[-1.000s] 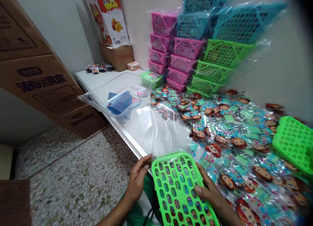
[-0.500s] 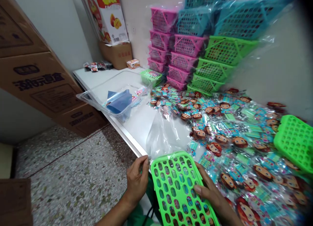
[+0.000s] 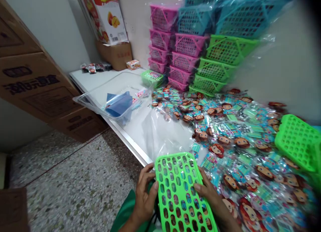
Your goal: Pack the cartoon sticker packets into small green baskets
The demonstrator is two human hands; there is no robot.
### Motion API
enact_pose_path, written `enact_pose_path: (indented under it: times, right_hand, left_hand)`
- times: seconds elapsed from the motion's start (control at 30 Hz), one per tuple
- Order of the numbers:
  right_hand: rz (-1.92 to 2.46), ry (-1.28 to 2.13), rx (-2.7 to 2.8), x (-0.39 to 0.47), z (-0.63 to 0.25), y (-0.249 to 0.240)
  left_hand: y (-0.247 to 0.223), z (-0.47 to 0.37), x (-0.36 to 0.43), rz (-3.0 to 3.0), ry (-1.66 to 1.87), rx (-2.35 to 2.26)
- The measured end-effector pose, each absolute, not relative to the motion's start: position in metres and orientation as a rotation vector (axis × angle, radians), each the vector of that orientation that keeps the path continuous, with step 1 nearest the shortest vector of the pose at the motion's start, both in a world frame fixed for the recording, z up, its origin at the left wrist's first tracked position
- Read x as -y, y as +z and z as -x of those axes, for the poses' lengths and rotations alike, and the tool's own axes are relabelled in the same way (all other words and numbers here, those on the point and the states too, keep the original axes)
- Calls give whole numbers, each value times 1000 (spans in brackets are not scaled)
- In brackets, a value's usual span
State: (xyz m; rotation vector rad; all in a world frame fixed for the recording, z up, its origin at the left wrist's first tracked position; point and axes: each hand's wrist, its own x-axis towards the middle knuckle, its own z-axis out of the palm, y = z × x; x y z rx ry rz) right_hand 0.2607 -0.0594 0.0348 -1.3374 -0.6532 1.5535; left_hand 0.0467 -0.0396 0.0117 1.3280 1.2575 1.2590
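Note:
A green plastic basket with slotted holes lies in front of me, its perforated face up, and colourful packets show through the slots. My right hand grips its right side, thumb on top. On the left edge, my left hand holds the basket with bent fingers, thumb against the side. A clear plastic bag spreads from the basket's far end over the white table. Whether the bag covers the whole basket, I cannot tell.
Many small packets with doll faces cover the table's right side. Wrapped pink baskets, blue and green ones are stacked behind. A clear tub holds blue sheets. Another green basket lies at right. Cardboard boxes stand left.
My left hand has moved from a pinch near the bag's edge onto the basket's left side. The right hand keeps its hold. The view has shifted slightly.

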Motion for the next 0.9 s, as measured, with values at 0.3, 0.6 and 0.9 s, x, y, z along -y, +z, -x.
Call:
enact_pose_path:
  times: [0.3, 0.6, 0.9]
  right_hand:
    - [1281, 1464, 964, 58, -248, 52]
    - [1335, 1521, 741, 70, -247, 37]
    - [1313, 1501, 763, 74, -243, 41]
  left_hand:
    - [29, -63, 33, -614, 1123, -1179]
    - [12, -40, 53, -1283, 957, -1298]
    - [20, -50, 38, -609, 1159, -1271]
